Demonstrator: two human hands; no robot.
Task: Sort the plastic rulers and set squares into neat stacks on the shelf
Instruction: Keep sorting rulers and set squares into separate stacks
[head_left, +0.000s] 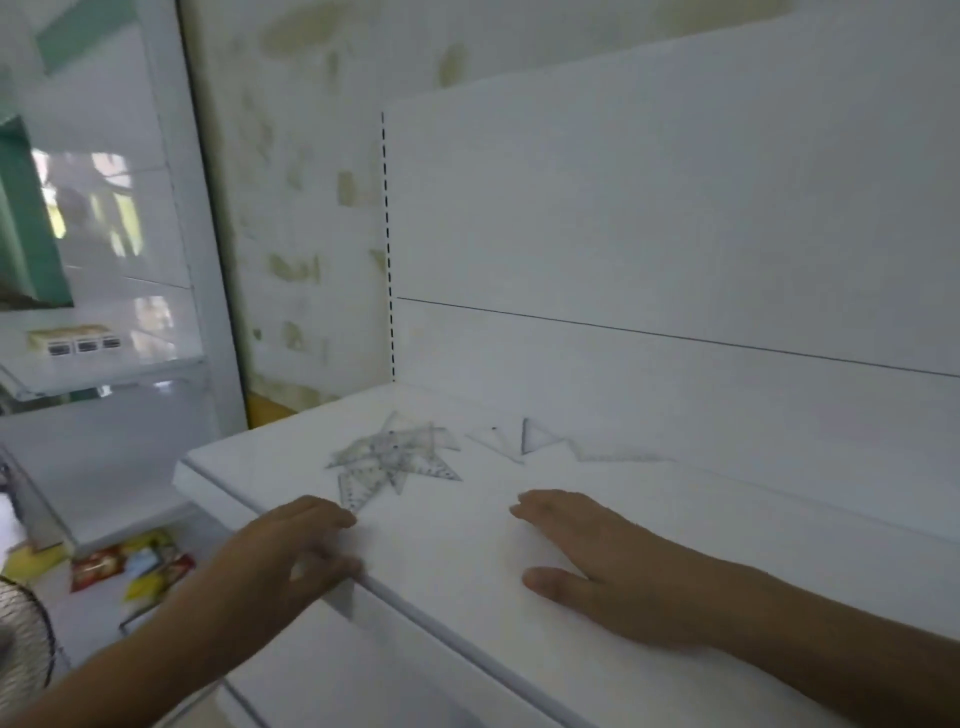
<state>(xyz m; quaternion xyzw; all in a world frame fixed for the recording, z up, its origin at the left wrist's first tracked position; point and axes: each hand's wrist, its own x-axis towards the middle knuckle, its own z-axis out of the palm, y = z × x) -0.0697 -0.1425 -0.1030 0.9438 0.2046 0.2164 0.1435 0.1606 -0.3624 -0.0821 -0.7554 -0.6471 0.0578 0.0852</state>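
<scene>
A loose heap of clear plastic set squares (392, 457) lies on the white shelf (675, 545), left of the middle. More clear pieces (537, 439) lie spread further back to the right, faint against the white. My left hand (291, 545) rests at the shelf's front edge, fingertips just short of the heap's nearest triangle; a blurred clear piece shows under its thumb, hold uncertain. My right hand (587, 551) lies flat on the shelf, fingers straight, holding nothing.
The shelf's white back panel (649, 234) rises behind, with a slotted upright (387, 244) at its left. A glass cabinet (98, 260) stands to the left. Snack packets (130, 564) lie on the floor below, beside a fan grille (21, 634).
</scene>
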